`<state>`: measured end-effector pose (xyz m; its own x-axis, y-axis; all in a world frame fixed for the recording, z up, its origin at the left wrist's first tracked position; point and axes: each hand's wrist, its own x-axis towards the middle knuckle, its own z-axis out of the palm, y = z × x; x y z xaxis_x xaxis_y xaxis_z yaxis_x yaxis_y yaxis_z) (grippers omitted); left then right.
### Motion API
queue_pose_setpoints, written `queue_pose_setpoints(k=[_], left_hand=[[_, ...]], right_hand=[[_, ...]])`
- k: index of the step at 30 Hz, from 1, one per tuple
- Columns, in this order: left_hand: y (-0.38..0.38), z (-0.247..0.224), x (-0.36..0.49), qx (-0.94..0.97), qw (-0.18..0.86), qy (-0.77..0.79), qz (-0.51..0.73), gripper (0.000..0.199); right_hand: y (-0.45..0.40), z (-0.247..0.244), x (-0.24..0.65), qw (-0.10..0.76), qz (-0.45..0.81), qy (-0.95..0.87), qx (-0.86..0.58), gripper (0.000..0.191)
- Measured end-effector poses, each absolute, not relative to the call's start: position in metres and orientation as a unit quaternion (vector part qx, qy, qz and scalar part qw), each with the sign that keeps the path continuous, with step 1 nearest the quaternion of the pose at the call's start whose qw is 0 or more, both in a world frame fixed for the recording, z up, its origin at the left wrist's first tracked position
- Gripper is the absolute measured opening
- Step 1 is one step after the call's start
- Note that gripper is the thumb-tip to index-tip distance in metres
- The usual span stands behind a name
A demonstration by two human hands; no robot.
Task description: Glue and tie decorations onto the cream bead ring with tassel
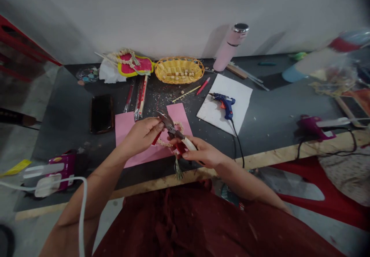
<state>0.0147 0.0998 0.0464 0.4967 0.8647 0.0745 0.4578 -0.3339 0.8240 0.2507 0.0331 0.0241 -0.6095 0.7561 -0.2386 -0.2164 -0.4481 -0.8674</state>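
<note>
My right hand [202, 152] is closed round the handles of metal pliers [170, 126], whose jaws point up and to the left. The fingers of my left hand [146, 133] are pinched together beside the jaws; something red shows just below them, but what they grip is too small to make out. Beneath both hands lies pink paper [124, 127] on the dark table. A beaded loop [179, 126] rests over the paper, partly hidden by the pliers and my right hand. A pale green tassel [178, 169] hangs near the table's front edge.
A blue glue gun [227, 104] lies on a white board [244, 95]. Behind are a yellow basket [179, 80], a pink bottle [228, 50] and a pink tray [144, 65]. A phone [101, 113] lies left. Purple devices [68, 166] sit at both sides; cables cross the front edge.
</note>
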Motion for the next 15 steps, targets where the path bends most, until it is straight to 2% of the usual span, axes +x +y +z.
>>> queue_pose_setpoints(k=[8,12,15], left_hand=[[0.097,0.047,0.02,0.702,0.447,0.459,0.311,0.021],[0.096,0.049,0.022,0.713,0.438,0.46,0.297,0.024],[0.096,0.052,0.022,0.723,0.429,0.458,0.289,0.026]], right_hand=[[0.033,0.02,0.251,0.326,0.734,-0.488,-0.341,0.041],[0.035,0.027,0.249,0.325,0.647,-0.568,-0.392,0.028],[0.036,0.031,0.249,0.321,0.627,-0.585,-0.401,0.024]])
